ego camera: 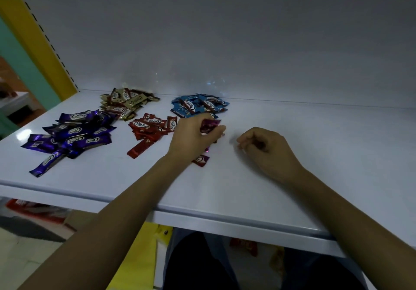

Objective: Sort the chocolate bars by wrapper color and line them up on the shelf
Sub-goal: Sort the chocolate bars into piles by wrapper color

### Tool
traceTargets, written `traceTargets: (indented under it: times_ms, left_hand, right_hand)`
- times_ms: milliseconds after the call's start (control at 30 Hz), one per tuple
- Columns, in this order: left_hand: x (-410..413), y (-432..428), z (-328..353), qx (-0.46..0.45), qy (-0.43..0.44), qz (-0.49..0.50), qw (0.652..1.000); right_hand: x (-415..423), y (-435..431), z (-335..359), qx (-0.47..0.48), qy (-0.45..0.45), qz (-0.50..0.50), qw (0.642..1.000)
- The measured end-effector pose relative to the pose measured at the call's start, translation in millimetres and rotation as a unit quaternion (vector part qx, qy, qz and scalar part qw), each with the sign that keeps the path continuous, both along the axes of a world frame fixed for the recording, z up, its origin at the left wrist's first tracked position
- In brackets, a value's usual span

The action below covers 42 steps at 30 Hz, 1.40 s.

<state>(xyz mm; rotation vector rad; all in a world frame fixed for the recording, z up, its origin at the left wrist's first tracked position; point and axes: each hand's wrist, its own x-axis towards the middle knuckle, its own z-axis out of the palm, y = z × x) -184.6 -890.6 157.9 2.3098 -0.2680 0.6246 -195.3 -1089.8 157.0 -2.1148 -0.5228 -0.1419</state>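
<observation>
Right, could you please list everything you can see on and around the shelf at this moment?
purple bars: one heap, too overlapped to count, purple, front left
gold-brown bars: one heap, gold and brown, back left
red bars: one heap, red, centre
blue bars: one heap, blue, back centre
magenta bar: one, magenta, pinched in the left hand
dark pink bar: one, dark pink, lying by the left wrist
shelf: one, white, bears all the bars
upright: one, yellow, far left
left hand: holds the magenta bar
right hand: fingers curled, contents unclear
</observation>
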Motion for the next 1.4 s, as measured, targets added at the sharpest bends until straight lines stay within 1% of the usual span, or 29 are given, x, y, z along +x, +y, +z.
traceTargets:
  times_ms: [67, 133, 233, 300, 367, 467, 533, 633, 667, 700, 767, 800, 867, 967, 1100, 1200, 1233, 1267, 1300, 1400]
  left_hand:
    - [1, 1, 4, -0.095, 0.057, 0.010, 0.994]
    - [0, 3, 6, -0.172, 0.087, 0.017, 0.981]
    - [-1, 7, 7, -0.259, 0.097, 0.027, 0.961]
    - [-1, 9, 7, -0.307, 0.086, 0.022, 0.948]
    - [-1, 10, 7, -0.335, 0.070, 0.020, 0.939]
    - [-2, 9, 6, -0.372, 0.063, 0.020, 0.926]
    - [0, 9, 6, -0.397, 0.070, 0.015, 0.915]
    - [6, -2, 12, -0.384, 0.084, 0.022, 0.919]
    - [9, -9, 16, -0.378, 0.086, 0.017, 0.922]
    - [13, -18, 20, -0.372, 0.089, 0.010, 0.924]
    - [21, -42, 25, -0.359, 0.103, -0.016, 0.928]
    - [25, -58, 27, -0.357, 0.113, -0.037, 0.927]
    - [32, -91, 30, -0.365, 0.135, -0.080, 0.918]
    - [42, -144, 36, -0.408, 0.182, -0.129, 0.886]
    - [51, -208, 39, -0.474, 0.292, -0.171, 0.813]
    - [57, -246, 36, -0.536, 0.347, -0.186, 0.747]
    - [59, -255, 35, -0.550, 0.359, -0.184, 0.731]
    - [61, -262, 33, -0.559, 0.367, -0.182, 0.721]
    - [63, -267, 31, -0.561, 0.369, -0.180, 0.719]
    - [68, -273, 24, -0.556, 0.357, -0.176, 0.730]
  right_hand:
    - [-2, 2, 0, -0.038, -0.014, 0.003, 0.999]
    - [-5, 8, 2, -0.112, -0.047, 0.013, 0.992]
    - [-6, 30, 7, -0.196, -0.085, 0.020, 0.977]
    - [-3, 48, 7, -0.245, -0.099, 0.013, 0.964]
    - [-1, 62, 5, -0.262, -0.089, 0.013, 0.961]
    - [-1, 71, 6, -0.247, -0.074, 0.022, 0.966]
    - [1, 61, 12, -0.216, -0.040, 0.037, 0.975]
    - [10, 23, 22, -0.147, 0.039, 0.046, 0.987]
    - [13, 5, 25, -0.100, 0.070, 0.040, 0.992]
    - [14, -12, 30, -0.031, 0.107, 0.039, 0.993]
    - [14, -42, 36, 0.110, 0.165, 0.036, 0.980]
    - [15, -55, 38, 0.154, 0.180, 0.030, 0.971]
    - [16, -75, 41, 0.206, 0.202, 0.015, 0.957]
    - [14, -103, 44, 0.258, 0.196, -0.041, 0.945]
    - [13, -146, 47, 0.327, 0.168, -0.123, 0.922]
    - [12, -176, 48, 0.352, 0.173, -0.160, 0.906]
    - [11, -184, 48, 0.356, 0.173, -0.172, 0.902]
    - [11, -192, 47, 0.357, 0.170, -0.187, 0.899]
    - [11, -199, 46, 0.359, 0.167, -0.205, 0.895]
    - [19, -217, 43, 0.382, 0.159, -0.275, 0.868]
